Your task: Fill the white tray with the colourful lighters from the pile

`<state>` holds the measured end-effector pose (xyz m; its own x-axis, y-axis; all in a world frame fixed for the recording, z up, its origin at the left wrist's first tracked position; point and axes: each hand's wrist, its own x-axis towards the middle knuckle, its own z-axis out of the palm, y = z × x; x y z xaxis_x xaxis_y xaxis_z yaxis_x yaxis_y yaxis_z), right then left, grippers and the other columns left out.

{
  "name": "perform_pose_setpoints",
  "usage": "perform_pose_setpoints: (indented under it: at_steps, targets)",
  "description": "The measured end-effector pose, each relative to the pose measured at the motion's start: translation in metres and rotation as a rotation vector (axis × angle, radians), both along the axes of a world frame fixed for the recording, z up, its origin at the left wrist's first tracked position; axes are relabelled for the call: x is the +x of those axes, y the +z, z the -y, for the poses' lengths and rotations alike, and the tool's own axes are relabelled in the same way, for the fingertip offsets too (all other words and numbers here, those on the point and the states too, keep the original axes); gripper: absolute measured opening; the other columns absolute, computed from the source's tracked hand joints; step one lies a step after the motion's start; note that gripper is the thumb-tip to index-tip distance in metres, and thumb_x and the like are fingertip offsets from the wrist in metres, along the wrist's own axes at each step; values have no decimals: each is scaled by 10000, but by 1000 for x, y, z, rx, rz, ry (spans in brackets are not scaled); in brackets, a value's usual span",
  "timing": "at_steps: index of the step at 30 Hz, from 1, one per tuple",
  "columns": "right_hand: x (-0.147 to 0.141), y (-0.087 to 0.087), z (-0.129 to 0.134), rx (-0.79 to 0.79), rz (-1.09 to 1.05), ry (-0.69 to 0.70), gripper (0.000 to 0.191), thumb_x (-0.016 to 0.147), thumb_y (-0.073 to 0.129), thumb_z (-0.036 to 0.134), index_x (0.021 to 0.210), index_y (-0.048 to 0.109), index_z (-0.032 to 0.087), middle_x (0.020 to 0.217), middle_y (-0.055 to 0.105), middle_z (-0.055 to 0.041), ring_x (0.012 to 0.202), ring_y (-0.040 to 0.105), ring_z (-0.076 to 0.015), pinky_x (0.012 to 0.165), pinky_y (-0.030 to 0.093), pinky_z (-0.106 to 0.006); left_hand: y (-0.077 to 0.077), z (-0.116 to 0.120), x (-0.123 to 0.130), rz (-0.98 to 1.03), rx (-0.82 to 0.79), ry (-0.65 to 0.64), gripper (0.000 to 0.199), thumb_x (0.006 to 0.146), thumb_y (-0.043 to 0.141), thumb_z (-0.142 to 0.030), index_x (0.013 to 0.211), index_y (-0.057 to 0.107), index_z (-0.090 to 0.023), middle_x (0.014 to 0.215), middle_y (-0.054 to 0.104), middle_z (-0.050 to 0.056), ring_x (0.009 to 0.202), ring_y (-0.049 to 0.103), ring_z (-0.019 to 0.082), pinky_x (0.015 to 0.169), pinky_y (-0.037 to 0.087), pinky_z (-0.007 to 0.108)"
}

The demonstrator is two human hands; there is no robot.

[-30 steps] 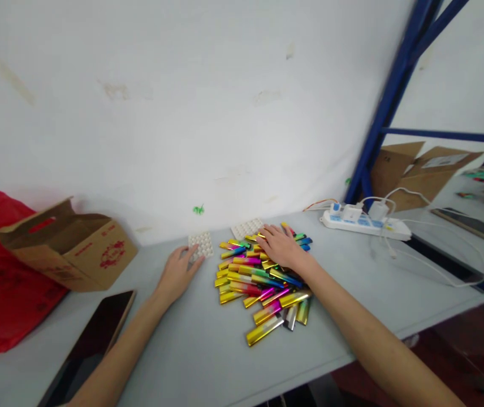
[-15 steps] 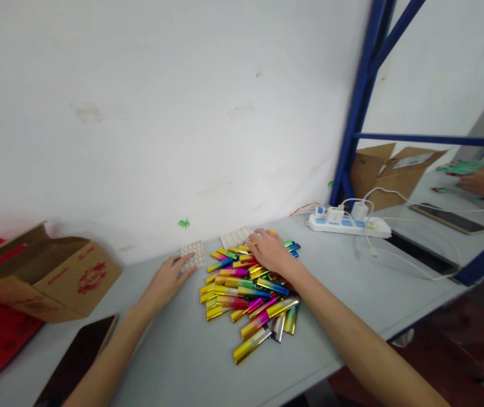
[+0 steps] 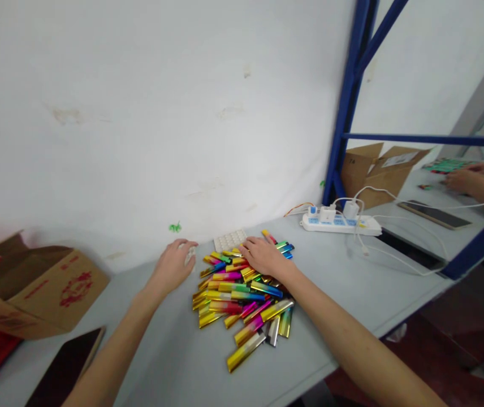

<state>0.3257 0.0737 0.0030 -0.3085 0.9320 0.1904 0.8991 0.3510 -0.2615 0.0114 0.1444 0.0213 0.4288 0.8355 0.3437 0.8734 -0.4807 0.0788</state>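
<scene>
A pile of shiny, lighter-like pieces (image 3: 229, 294) in gold, red, pink, green and blue lies on the grey table. My right hand (image 3: 261, 257) rests palm down over its upper right part, fingers stretched across the pieces. Left of the pile, my left hand (image 3: 174, 264) has its fingers curled round a small white bumpy sheet (image 3: 190, 255), mostly hidden behind them. A second white bumpy sheet (image 3: 229, 239) lies flat behind the pile, against the wall.
At left stand an open cardboard box (image 3: 51, 288) and a dark phone (image 3: 66, 367). A power strip (image 3: 339, 223) with plugs and white cables lies at right, near a blue frame (image 3: 344, 113). Beyond it are another carton (image 3: 377, 175) and a co-worker's hands (image 3: 471, 180).
My left hand has closed over the near white sheet, which lay flat under its fingertips before. My right hand stays on the pile. The whole view has shifted slightly.
</scene>
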Motion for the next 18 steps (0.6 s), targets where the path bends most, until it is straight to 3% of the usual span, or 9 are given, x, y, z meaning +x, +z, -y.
perform_pose_setpoints:
  at_steps: [3, 8, 12, 18]
  targets:
    - [0, -1, 0, -2, -9, -1, 398, 1225, 387, 386, 1383, 737, 282, 1477, 729, -123, 1438, 623, -272, 1344, 271, -625, 3, -15, 32, 19, -36, -70, 381, 1037, 575, -401, 1291, 795, -221, 1285, 777, 137, 1283, 704, 341, 1199, 530, 469]
    - [0, 2, 3, -24, -49, -19, 439, 1238, 330, 409, 1435, 689, 250, 1557, 685, -135, 1495, 590, -271, 1348, 270, -658, -7, -45, 72, -8, -147, -128, 179, 916, 740, -372, 907, 834, -220, 979, 812, 104, 994, 770, 295, 970, 606, 378]
    - [-1, 2, 4, -21, -50, -13, 450, 1242, 314, 415, 1432, 677, 229, 1581, 667, -148, 1502, 589, -279, 1341, 272, -688, -14, -58, 78, 13, -189, -141, 149, 869, 773, -344, 797, 798, -216, 923, 785, 112, 946, 763, 300, 937, 606, 390]
    - [-3, 4, 4, 22, -23, -89, 465, 1234, 342, 431, 1457, 674, 195, 1542, 671, -188, 1449, 622, -309, 1321, 337, -623, -19, -54, 74, 75, -217, -189, 154, 886, 716, -340, 857, 773, -200, 1089, 778, 150, 1084, 740, 311, 1055, 603, 447]
